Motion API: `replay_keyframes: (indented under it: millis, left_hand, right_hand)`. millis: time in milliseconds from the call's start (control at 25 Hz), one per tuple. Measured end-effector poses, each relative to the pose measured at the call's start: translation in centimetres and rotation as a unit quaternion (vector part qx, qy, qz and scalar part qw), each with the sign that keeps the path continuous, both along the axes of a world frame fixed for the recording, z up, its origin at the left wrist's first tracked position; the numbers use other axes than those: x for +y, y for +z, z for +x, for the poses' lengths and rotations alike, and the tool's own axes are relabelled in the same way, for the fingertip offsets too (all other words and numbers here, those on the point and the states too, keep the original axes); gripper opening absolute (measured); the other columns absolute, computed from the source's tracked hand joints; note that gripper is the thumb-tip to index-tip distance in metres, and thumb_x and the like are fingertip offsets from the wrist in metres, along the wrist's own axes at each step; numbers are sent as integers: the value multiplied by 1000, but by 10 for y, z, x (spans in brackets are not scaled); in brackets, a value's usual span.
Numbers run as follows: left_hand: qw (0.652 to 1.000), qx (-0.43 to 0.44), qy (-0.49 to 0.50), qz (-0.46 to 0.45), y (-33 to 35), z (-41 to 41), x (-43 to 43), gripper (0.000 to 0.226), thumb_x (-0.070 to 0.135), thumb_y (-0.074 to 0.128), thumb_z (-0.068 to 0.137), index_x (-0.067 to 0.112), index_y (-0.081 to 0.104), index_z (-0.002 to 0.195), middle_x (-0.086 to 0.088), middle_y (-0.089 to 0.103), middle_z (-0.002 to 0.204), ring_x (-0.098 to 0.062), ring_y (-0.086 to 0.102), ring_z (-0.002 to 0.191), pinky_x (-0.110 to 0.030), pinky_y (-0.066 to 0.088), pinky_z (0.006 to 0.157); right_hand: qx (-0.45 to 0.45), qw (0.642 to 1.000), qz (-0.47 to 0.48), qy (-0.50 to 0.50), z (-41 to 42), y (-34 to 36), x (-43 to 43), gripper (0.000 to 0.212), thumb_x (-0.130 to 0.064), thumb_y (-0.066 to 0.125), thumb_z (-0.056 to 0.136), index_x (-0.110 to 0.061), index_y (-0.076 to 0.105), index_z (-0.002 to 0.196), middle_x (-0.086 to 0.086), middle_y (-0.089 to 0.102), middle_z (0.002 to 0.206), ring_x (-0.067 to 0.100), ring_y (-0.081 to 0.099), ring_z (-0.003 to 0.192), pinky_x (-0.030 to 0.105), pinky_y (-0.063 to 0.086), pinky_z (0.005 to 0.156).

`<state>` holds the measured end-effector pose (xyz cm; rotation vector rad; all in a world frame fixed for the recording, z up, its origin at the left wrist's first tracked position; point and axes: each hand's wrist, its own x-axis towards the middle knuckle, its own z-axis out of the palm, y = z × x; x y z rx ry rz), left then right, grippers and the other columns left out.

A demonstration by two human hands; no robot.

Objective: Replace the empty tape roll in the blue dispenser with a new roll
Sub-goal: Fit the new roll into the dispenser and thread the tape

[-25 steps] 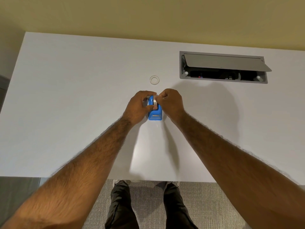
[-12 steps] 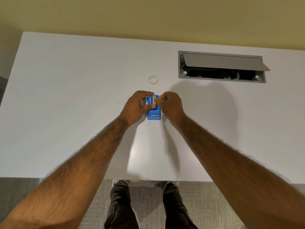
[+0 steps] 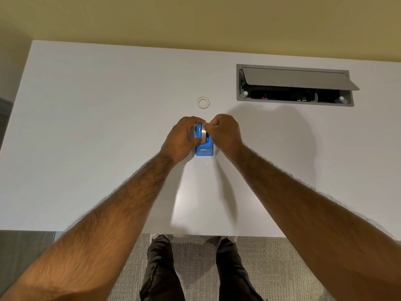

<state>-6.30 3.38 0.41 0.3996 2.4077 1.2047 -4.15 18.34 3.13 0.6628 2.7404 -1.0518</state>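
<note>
Left hand (image 3: 184, 137) grips blue dispenser (image 3: 205, 149); right hand (image 3: 224, 133) pinches tape (image 3: 203, 133).

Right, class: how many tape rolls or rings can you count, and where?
2. A white ring lies flat on the table, beyond the hands. A roll sits in the blue dispenser, which the left hand holds while the right hand pinches the roll. Hands partly hide it.

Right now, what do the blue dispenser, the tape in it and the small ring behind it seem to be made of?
The blue dispenser looks like glossy moulded plastic: even colour, rounded edges. The tape seems a thin shiny film, by its pale grey sheen. The ring is matte white, plastic or card; too small to tell.
</note>
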Motion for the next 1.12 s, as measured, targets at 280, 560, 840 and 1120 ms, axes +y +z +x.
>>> replay_keyframes:
  millis: [280,560,840,1120]
  left_hand:
    - [1000,-4,0,3,1,2,-1,55,20,81,80,24,59,131,5,61,127,-9,55,110,-22,41,99]
    - [1000,0,3,-6,5,0,0,48,26,80,83,21,63,127,3,64,125,-10,56,109,-21,39,96]
    - [1000,4,4,-12,12,3,3,47,25,77,86,16,61,129,-2,63,127,-13,56,110,-23,40,97]
    - [1000,3,3,-27,10,3,4,47,26,76,87,16,60,130,-4,63,128,-18,58,113,-26,41,99]
  right_hand:
    - [20,1000,-11,2,2,1,4,18,-24,57,89,-10,62,79,2,62,77,12,53,68,22,43,63]
    - [80,980,104,150,14,12,5,17,-23,55,89,-8,62,90,7,61,85,19,55,74,30,47,70]
    - [75,966,150,197,9,10,2,19,-22,54,92,-6,62,84,1,48,72,17,47,64,28,38,63]
    - [79,966,155,193,5,2,2,30,-32,59,92,-2,64,92,13,67,85,15,47,67,22,36,68]
